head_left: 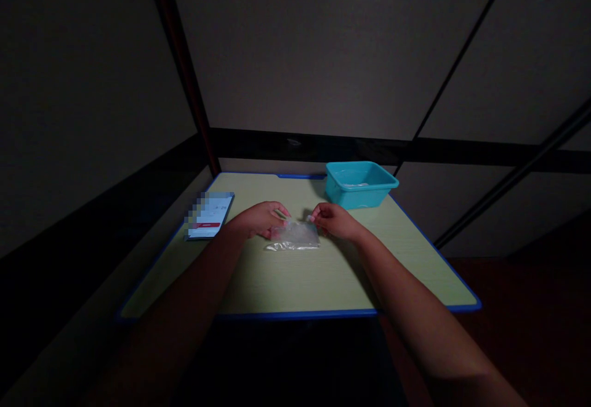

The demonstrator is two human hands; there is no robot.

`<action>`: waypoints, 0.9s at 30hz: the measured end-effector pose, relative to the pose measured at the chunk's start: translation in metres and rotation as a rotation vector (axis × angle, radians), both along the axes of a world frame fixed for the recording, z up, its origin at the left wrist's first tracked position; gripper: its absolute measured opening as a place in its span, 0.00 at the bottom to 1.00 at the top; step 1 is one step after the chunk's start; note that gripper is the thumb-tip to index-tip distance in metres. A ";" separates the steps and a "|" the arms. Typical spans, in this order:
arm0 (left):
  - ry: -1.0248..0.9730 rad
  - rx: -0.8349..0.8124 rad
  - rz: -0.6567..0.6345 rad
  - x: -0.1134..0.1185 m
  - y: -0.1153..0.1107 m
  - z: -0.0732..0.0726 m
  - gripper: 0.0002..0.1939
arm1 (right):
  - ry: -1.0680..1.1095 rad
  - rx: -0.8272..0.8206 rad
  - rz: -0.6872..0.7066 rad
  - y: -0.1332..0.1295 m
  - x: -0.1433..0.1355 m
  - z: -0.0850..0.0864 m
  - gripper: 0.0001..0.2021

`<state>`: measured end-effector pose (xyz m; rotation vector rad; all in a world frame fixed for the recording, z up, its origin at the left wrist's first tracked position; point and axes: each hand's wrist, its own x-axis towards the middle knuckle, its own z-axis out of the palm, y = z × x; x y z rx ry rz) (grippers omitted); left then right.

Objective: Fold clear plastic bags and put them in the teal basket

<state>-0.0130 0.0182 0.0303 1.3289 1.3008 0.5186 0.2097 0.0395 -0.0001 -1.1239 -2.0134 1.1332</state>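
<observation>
Clear, crinkly plastic makes up the small see-through bag (293, 237) that lies flat in the middle of the pale green surface with a blue edge (323, 284). Both hands are at the far side of the bag. The left hand (261, 219) rests on the bag's far left corner, with its fingers curled down onto the plastic, so its grip is on the bag. The right hand (333, 219) is at the bag's far right corner. Its finger and thumb are pinched together on that corner, so its grip holds the bag too. Both bare arms reach in from the near side.

Far to the right, near the back edge of the surface, stands a bright blue-green plastic tub (360, 184). Something pale lies inside it, but it is too dim to tell what it is. On the left side lies a flat phone with a lit screen (210, 215), well apart from the bag. The room around it all is dark.
</observation>
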 end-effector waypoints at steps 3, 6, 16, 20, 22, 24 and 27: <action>0.021 0.016 -0.044 -0.001 0.002 -0.003 0.13 | -0.225 0.191 -0.024 0.003 0.004 -0.001 0.04; 0.037 0.024 -0.068 -0.001 0.002 -0.003 0.13 | -0.417 0.399 0.005 0.001 0.008 0.003 0.06; 0.077 0.036 -0.079 -0.003 0.000 -0.001 0.13 | -0.637 0.228 0.318 -0.012 0.026 0.012 0.44; 0.083 0.047 -0.109 -0.005 0.001 -0.002 0.13 | -0.717 0.204 0.370 -0.014 0.025 0.015 0.41; 0.087 0.051 -0.118 -0.006 0.002 -0.003 0.14 | -0.730 0.195 0.375 -0.016 0.023 0.017 0.41; 0.099 0.055 -0.118 -0.006 0.004 -0.004 0.14 | -0.737 0.188 0.364 -0.016 0.022 0.018 0.42; 0.120 0.063 -0.119 -0.007 0.005 -0.006 0.14 | -0.737 0.199 0.356 -0.016 0.022 0.015 0.43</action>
